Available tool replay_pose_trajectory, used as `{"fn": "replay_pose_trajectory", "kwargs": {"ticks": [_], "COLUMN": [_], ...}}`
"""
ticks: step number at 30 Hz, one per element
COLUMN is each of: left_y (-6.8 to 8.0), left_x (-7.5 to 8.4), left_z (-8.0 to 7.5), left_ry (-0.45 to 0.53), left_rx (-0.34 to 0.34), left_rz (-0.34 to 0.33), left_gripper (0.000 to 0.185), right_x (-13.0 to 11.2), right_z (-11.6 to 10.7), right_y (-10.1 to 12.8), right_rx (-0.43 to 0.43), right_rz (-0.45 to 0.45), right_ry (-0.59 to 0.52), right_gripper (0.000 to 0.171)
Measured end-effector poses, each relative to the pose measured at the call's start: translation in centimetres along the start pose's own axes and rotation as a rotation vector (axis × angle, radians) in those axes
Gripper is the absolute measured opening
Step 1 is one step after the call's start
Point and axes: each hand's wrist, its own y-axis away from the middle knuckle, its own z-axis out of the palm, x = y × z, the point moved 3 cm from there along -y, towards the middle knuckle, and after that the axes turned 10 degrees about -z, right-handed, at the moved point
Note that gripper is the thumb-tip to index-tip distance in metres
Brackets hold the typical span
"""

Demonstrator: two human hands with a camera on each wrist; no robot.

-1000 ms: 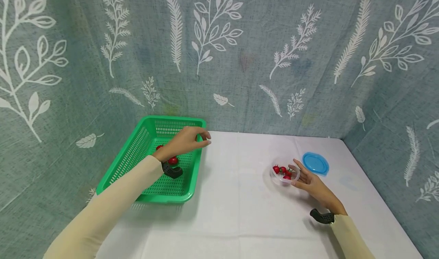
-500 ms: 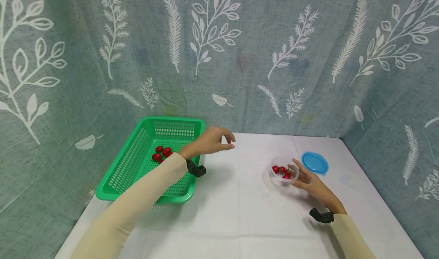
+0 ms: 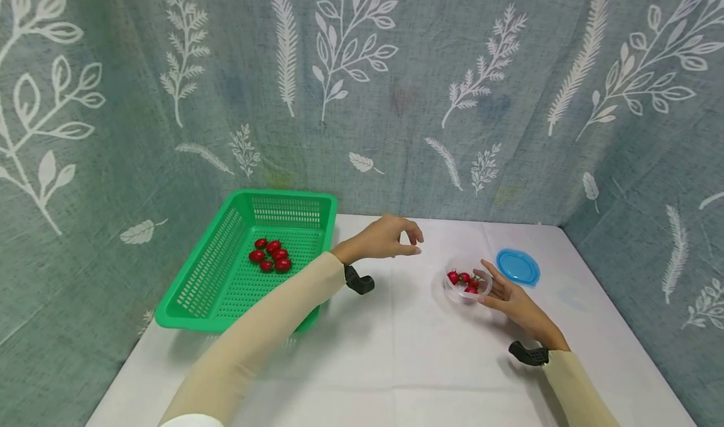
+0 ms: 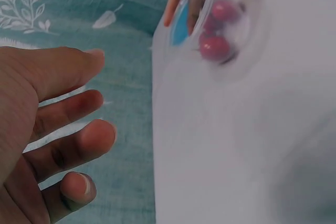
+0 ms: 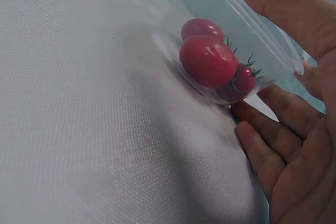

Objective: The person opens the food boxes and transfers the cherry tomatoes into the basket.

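Note:
My left hand [image 3: 383,237] is in the air between the green basket and the clear cup, its fingers loosely bent. Nothing lies between its thumb and fingers in the left wrist view. On the right, my right hand [image 3: 519,307] holds the side of a small clear plastic cup [image 3: 458,297], thumb and fingers around its rim. The cup stands on the table, slightly tilted in the right wrist view. Several red cherry tomatoes [image 5: 208,61] with green stems lie in it. Other cherry tomatoes [image 3: 282,265] are grouped in the green plastic basket [image 3: 283,194].
A blue lid [image 3: 517,267] lies on the white tablecloth [image 3: 407,358] behind the right hand. The left forearm crosses the basket's near right corner. A patterned grey-green curtain [image 3: 317,150] closes off the back and sides.
My left hand has moved from above the basket rightward toward the cup, uncovering the tomatoes in the basket. The right hand and the cup have stayed in place.

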Motion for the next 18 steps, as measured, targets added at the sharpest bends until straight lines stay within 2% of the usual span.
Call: {"fn": "replay_pose_trajectory", "kwargs": {"ticks": [11, 18], "left_y": [-3.0, -4.3], "left_x": [1.6, 2.2], "left_z": [4.6, 7.3], "left_ry": [0.021, -0.014], "left_rx": [-0.07, -0.091], "left_rz": [0.027, 0.02], "left_gripper": [0.02, 0.02], "right_x": [0.1, -0.1], "right_z": [0.0, -0.1], "right_y": [-0.3, -0.1], "right_rx": [0.03, 0.017], "right_rz": [0.032, 0.001], "right_ry": [-0.001, -0.018], "right_gripper": [0.093, 0.091]}}
